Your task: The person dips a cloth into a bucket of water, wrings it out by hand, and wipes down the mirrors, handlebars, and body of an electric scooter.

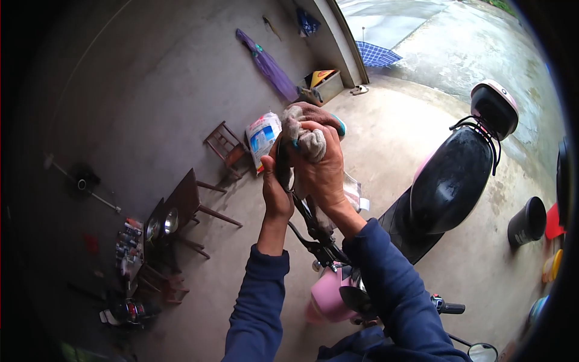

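My right hand (324, 172) grips a bunched brown and grey cloth (312, 145) in the middle of the view. Close beside it, my left hand (277, 192) is curled around the side of a dark, rounded object (283, 161), which looks like a scooter mirror; the hands cover most of it. The cloth lies against the top of this object. Below the hands are a black handlebar with a lever (319, 246) and the pink front (332, 295) of a scooter. Its black seat (452, 181) extends to the upper right.
A wooden table (184, 196), a small chair (226, 148) and a white-blue sack (263, 140) stand at the left. A purple umbrella (268, 66) leans by the wall near a box (329, 89). At the right is a black bucket (526, 222); a round mirror (482, 352) shows below.
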The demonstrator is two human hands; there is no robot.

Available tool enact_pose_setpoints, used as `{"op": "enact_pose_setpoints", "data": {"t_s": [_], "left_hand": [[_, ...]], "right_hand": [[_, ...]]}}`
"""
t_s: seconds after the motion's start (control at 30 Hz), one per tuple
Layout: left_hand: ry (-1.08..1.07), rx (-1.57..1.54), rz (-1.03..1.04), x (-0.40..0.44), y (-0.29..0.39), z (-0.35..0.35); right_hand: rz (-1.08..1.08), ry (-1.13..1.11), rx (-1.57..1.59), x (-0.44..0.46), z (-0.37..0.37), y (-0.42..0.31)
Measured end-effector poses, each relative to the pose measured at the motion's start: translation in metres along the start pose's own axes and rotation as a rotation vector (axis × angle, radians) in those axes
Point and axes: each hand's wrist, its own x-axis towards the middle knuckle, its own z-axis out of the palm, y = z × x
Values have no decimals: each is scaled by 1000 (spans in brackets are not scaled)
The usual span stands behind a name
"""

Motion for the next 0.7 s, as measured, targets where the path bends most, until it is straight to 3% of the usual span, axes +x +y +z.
{"op": "enact_pose_setpoints", "data": {"t_s": [0.07, 0.17, 0.27, 0.47, 0.53, 0.7], "left_hand": [[37, 8, 20, 0, -3, -1], [80, -39, -25, -2, 3, 5], [73, -46, -4, -3, 5, 9], [2, -168, -39, -2, 4, 3], [-33, -193, -67, 0, 1, -5], [14, -1, 2, 0, -1, 0]], "right_hand": [[21, 26, 29, -4, 0, 19], [148, -60, -188, -35, -14, 23], [207, -106, -98, -65, -25, 19], [25, -167, -89, -54, -32, -32], [-156, -149, -29, -36, -29, -40], [-64, -106, -40, 1, -11, -2]]}}
